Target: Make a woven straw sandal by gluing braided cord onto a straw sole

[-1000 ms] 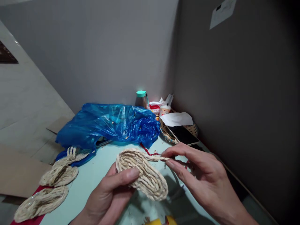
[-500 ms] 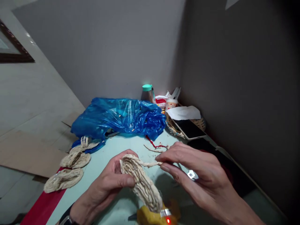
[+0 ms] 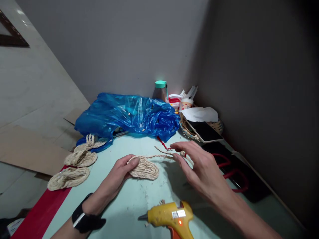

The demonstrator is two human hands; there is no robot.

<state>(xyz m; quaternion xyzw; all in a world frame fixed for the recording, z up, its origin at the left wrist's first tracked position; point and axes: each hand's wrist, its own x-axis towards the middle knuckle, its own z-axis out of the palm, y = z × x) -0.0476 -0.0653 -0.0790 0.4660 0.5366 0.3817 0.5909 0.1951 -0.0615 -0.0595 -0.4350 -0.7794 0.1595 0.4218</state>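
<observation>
My left hand (image 3: 124,169) grips a small braided-cord shoe sole (image 3: 144,168), thumb on top, low over the table. From the sole's upper edge a twisted cord (image 3: 158,155) stretches right towards my right hand (image 3: 196,162). The thumb and forefinger of that hand are apart, with the cord's far end passing by the thumb tip. Beyond the fingertips lie a thin brown strand and a red string (image 3: 163,144). A yellow hot glue gun (image 3: 168,214) with a lit red light rests in front of me, nozzle to the left.
Several braided-cord slippers (image 3: 68,178) line the left edge by a red strip (image 3: 41,212). At the back lie a blue plastic bag (image 3: 124,114), a green-lidded bottle (image 3: 160,91), a paper cup (image 3: 186,104) and a basket with a phone (image 3: 205,131). Red-handled scissors (image 3: 239,189) lie right.
Both hands have moved away from me and lower, bringing the sole off the glue gun, which now shows whole. My right thumb and forefinger have parted from their pinch on the cord.
</observation>
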